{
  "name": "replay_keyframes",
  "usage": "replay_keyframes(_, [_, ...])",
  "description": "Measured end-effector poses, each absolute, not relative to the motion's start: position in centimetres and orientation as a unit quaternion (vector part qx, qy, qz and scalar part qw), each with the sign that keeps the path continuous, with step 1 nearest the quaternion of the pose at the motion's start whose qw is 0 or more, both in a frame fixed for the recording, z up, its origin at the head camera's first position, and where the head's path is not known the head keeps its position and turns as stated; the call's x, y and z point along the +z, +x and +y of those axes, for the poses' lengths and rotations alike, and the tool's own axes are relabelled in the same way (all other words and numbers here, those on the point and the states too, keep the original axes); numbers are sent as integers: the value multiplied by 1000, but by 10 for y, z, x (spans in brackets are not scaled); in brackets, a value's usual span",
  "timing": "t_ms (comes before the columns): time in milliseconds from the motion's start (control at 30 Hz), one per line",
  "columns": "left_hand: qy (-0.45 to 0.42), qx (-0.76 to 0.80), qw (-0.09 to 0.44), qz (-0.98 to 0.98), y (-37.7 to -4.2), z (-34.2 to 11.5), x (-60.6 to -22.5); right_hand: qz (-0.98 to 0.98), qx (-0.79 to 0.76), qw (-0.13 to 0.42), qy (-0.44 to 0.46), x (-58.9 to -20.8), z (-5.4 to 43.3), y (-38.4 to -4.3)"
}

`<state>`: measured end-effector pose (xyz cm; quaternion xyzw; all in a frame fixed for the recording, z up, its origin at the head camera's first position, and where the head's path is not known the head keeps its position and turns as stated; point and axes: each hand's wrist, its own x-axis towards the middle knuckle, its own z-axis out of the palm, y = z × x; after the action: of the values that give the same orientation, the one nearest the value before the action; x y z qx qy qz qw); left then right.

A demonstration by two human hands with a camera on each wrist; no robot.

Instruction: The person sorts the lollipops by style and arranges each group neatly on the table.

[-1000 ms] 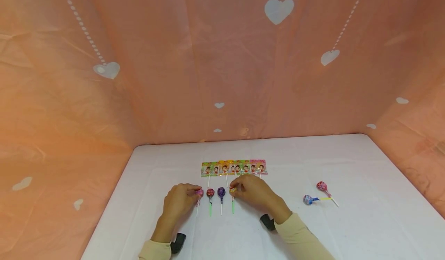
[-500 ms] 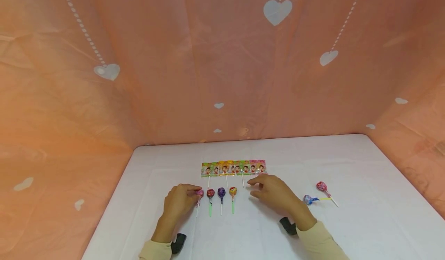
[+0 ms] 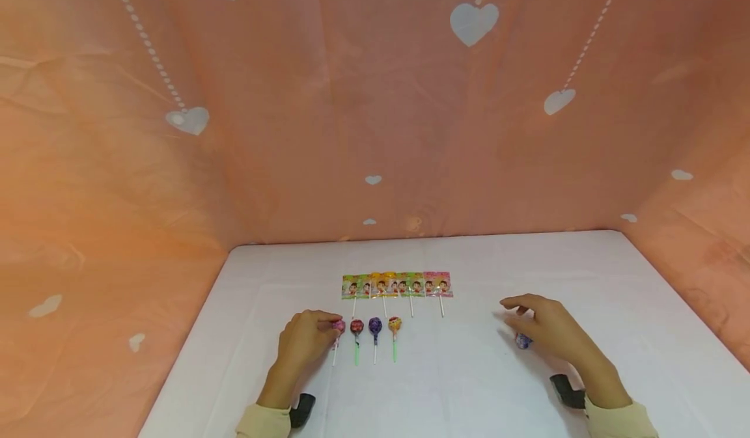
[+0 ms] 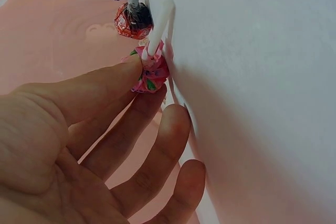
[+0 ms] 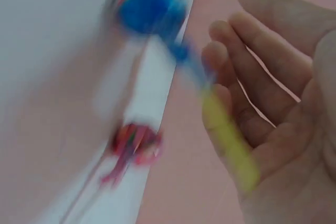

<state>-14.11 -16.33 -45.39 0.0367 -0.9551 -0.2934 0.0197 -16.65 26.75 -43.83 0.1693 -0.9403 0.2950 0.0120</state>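
My left hand [image 3: 305,339] pinches the pink-wrapped head of a lollipop [image 4: 151,72] between thumb and finger, at the left end of a row on the table. Beside it in that row lie a red lollipop [image 3: 357,327] with a green stick, a purple lollipop [image 3: 375,325] and a yellow-orange lollipop [image 3: 395,325]. Over at the right, my right hand [image 3: 547,326] hovers with loosely bent fingers over a blue lollipop [image 5: 152,11] with a yellow stick. A pink lollipop [image 5: 137,144] shows near it in the right wrist view; the hand hides it from the head camera.
Flat-packed lollipops in green [image 3: 353,287], orange [image 3: 382,286] and pink [image 3: 437,284] wrappers form a row behind the round ones. White cloth covers the table [image 3: 445,386]. An orange curtain [image 3: 293,132] with white hearts encloses the back and sides.
My right hand let go of the yellow-orange lollipop and travelled right, to above the blue lollipop. The left hand stays on the pink lollipop.
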Motion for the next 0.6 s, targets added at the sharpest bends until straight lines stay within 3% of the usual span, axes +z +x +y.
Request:
replay_keyframes(267, [37, -292, 19, -955, -140, -163, -453, -938, 285, -22, 197, -441, 302, -161])
replay_keyframes(600, [40, -289, 16, -956, -140, -162, -453, -906, 324, -68, 266, -446, 310, -161])
